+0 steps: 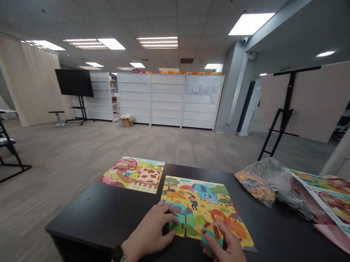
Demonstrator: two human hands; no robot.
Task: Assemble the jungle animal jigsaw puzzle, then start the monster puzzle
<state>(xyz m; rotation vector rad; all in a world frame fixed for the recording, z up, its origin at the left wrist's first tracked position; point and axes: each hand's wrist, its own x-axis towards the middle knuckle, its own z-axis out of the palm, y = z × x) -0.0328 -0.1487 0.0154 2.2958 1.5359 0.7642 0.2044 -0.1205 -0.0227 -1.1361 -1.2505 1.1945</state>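
Right in front, a jungle-animal jigsaw puzzle (196, 202) lies flat on the black tabletop (88, 213), with its lower left corner broken up into loose-looking pieces. The left hand (148, 234) comes in from 7 o'clock, palm down, fingers curved, resting on that corner without clenching, a smartwatch (118, 256) on a green band at the wrist. The right hand (225, 247) reaches in at 5 o'clock, fingers pinched on a teal and red puzzle piece (212, 234) at the bottom edge! At 11 o'clock sits a farm jigsaw puzzle (133, 175), close beside the first. Over at 2 o'clock, a clear plastic bag (261, 183) of pieces, and beyond it, at 3 o'clock, printed picture sheets (337, 200) overlapping the tabletop's edge.
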